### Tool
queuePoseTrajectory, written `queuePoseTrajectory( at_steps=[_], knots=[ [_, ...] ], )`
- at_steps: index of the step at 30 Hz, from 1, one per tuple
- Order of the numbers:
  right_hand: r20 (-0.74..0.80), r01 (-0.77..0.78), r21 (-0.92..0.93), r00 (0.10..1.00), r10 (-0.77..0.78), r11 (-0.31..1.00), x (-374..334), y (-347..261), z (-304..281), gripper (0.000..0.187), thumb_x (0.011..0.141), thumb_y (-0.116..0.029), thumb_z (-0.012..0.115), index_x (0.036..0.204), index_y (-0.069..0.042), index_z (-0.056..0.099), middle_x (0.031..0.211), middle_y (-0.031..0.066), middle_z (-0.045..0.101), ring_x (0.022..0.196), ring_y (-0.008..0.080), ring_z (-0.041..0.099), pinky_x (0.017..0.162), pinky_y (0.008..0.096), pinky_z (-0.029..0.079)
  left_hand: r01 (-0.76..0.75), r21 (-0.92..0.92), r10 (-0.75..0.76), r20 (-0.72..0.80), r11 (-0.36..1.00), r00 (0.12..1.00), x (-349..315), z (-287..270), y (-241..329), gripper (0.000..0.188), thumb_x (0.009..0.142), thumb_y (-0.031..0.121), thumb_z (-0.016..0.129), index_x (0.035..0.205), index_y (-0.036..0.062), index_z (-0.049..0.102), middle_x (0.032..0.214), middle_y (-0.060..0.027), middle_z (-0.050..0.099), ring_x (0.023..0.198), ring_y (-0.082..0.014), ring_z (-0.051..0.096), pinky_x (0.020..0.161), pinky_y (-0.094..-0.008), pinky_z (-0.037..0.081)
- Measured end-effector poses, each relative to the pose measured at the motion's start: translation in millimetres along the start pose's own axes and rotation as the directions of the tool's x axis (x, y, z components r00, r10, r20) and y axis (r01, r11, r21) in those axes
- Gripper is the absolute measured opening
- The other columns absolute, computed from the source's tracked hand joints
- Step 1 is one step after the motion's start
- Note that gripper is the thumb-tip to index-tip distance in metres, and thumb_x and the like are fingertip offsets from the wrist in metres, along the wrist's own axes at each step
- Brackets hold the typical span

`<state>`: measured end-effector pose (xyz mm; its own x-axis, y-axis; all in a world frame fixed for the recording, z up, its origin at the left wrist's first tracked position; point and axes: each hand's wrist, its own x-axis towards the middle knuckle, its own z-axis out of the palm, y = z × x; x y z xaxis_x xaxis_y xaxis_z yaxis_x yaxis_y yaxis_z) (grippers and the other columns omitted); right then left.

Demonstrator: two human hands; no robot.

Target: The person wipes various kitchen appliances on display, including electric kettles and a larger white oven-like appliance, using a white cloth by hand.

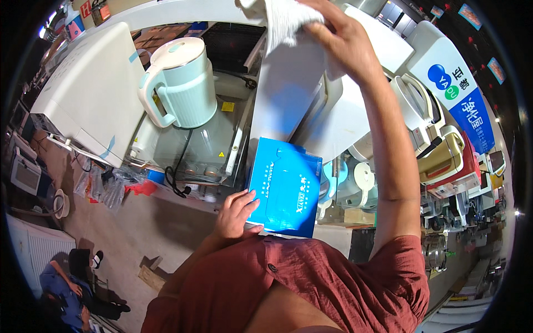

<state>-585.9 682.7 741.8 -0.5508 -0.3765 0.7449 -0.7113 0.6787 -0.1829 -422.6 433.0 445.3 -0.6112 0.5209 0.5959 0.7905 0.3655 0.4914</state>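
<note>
My left hand (235, 215) grips the lower left edge of a blue cardboard box (287, 188) with white print, held close against my body. Its fingers lie over the box's side and the thumb is under the near edge. My right arm reaches far forward. At its end my right hand (343, 39) is closed on a white cloth (286, 25), bunched above a long white surface (280, 89). Part of the cloth hangs down below the fingers. To the left of that surface stands a pale green electric kettle (189, 91) with a cream lid and handle.
A large white appliance (91, 94) stands at the far left. Beneath the kettle is a glass-topped case (208, 144), with a black power cord (176, 180) hanging off it. More kettles (413, 100) and boxes line the right side. Another person (69, 288) sits at the lower left.
</note>
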Motion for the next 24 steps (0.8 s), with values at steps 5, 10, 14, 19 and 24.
queuePoseTrajectory(
  at_steps=[5,10,14,19,24],
  knots=[
    [-0.058,0.281,-0.482,0.935,-0.350,0.830,-47.1,-20.4,9.6,0.045,0.064,0.007,0.063,0.101,-0.018,0.071,0.123,0.0032,0.061,0.114,0.0259,0.053,0.088,0.0368,0.047,0.026,-0.024,-0.025,0.028,0.999,0.999,-0.5,-2.0,0.0,0.060,0.073,0.036,0.076,0.119,0.0021,0.059,0.133,-0.0139,0.051,0.121,-0.0332,0.047,0.100,-0.0426,0.041],
    [-0.178,0.198,-0.722,0.873,-0.454,0.663,-74.4,-7.6,53.6,0.028,0.072,-0.018,0.067,0.099,-0.022,0.072,0.128,0.0025,0.060,0.115,0.0196,0.053,0.089,0.0341,0.039,0.044,-0.060,-0.041,0.038,0.997,0.998,-2.1,-0.8,0.8,0.060,0.073,0.035,0.076,0.120,0.0025,0.059,0.135,-0.0131,0.050,0.123,-0.0328,0.044,0.101,-0.0428,0.041],
    [0.092,0.423,-0.612,0.877,-0.471,0.668,-118.1,-3.9,97.5,0.024,0.074,-0.021,0.064,0.097,-0.018,0.072,0.128,0.0026,0.058,0.110,0.0181,0.054,0.081,0.0331,0.041,0.048,-0.043,-0.046,0.048,0.998,0.998,-3.3,-3.5,1.2,0.061,0.072,0.033,0.078,0.121,0.0024,0.058,0.136,-0.0123,0.049,0.124,-0.0318,0.044,0.103,-0.0417,0.040],
    [0.418,0.434,-0.422,0.872,-0.254,0.796,-158.9,-2.1,91.6,0.021,0.078,-0.021,0.062,0.096,-0.015,0.071,0.120,0.0017,0.059,0.102,0.0172,0.056,0.077,0.0345,0.042,0.065,-0.072,-0.060,0.066,0.995,0.996,-0.2,-5.0,4.6,0.061,0.071,0.030,0.078,0.122,0.0037,0.058,0.136,-0.0114,0.049,0.124,-0.0306,0.044,0.103,-0.0404,0.039],
    [0.078,0.346,-0.617,0.920,-0.383,0.707,-94.5,-12.0,50.9,0.024,0.075,-0.017,0.067,0.098,-0.020,0.071,0.116,0.0019,0.062,0.100,0.0202,0.056,0.078,0.0370,0.039,0.076,-0.061,-0.072,0.058,0.995,0.996,-3.9,-5.4,3.0,0.061,0.072,0.030,0.078,0.123,0.0043,0.058,0.137,-0.0112,0.047,0.125,-0.0303,0.043,0.104,-0.0403,0.039]
  ],
)
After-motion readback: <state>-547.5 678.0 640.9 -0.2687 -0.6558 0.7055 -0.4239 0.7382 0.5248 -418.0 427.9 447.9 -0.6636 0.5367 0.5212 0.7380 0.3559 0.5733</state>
